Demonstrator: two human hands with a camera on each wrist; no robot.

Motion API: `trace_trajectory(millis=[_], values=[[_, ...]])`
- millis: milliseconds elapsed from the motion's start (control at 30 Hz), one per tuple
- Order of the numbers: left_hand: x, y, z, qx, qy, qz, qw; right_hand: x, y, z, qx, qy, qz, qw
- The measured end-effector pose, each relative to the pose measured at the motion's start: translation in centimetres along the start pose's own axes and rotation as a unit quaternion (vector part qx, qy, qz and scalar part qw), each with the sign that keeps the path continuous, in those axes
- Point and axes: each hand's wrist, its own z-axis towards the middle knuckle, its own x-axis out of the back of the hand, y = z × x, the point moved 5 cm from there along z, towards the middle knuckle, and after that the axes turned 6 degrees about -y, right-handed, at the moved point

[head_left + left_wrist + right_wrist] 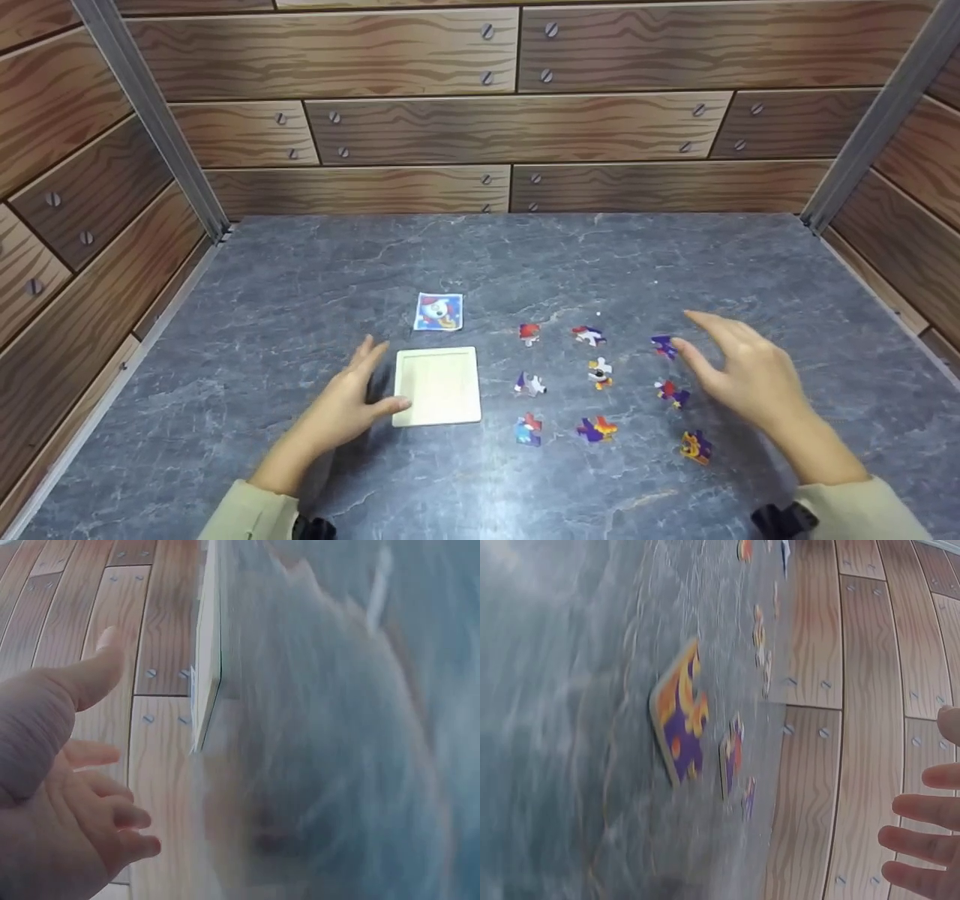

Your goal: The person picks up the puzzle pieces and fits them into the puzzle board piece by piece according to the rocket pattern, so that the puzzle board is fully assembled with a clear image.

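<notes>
My left hand (343,401) hovers at the left side of a square, pale wooden puzzle tray (437,386), its thumb over the tray's left rim and its fingers spread. Nothing is held in it. On the right, my right hand (750,367) is raised beside the puzzle pieces, thumb and fingers apart and holding nothing. Its thumb tip overlaps a purple puzzle piece (663,346) in the head view. Below that lie a red and purple piece (672,394) and an orange and purple corner piece (679,716).
Several more jigsaw pieces lie in loose rows between tray and right hand, among them a red one (529,334) and a blue one (528,430). A small picture card (439,311) lies behind the tray. Wood-patterned walls (420,127) enclose the grey marbled tabletop (360,262).
</notes>
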Motion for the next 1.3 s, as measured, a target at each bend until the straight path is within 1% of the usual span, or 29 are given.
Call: trace_trajectory(millis=[67, 133, 267, 400, 533, 767, 867, 1167, 1300], values=[[-0.4, -0.2, 0.1, 0.009, -0.021, -0.025, 0.9994, -0.4, -0.4, 0.3, 0.010, -0.001, 0.006, 0.9999], [-0.7, -0.5, 0.2, 0.017, -0.035, -0.038, 0.9985, -1.0, -0.8, 0.5, 0.024, -0.004, 0.009, 0.9997], [-1.2, -1.1, 0.2, 0.027, -0.061, -0.049, 0.9966, -2.1, -1.7, 1.0, 0.053, -0.009, 0.013, 0.9985], [-1.7, -1.6, 0.4, 0.031, -0.079, -0.055, 0.9949, -3.1, -2.5, 1.5, 0.066, -0.024, 0.018, 0.9974], [-1.8, -2.1, 0.4, 0.034, -0.088, -0.064, 0.9935, -4.1, -3.1, 1.9, 0.062, -0.045, 0.026, 0.9967], [-1.9, -2.6, 0.4, 0.028, -0.101, -0.071, 0.9919, -5.3, -4.2, 2.5, 0.034, -0.069, 0.079, 0.9939], [-1.9, -2.8, 0.5, 0.029, -0.106, -0.068, 0.9917, -5.9, -4.5, 2.8, 0.023, -0.084, 0.089, 0.9922], [-2.1, -3.5, 0.6, 0.030, -0.113, -0.080, 0.9900, -7.9, -5.1, 4.1, 0.007, -0.143, 0.117, 0.9828], [-2.1, -3.5, 0.7, 0.027, -0.118, -0.079, 0.9895, -8.8, -5.2, 4.7, 0.004, -0.159, 0.133, 0.9783]])
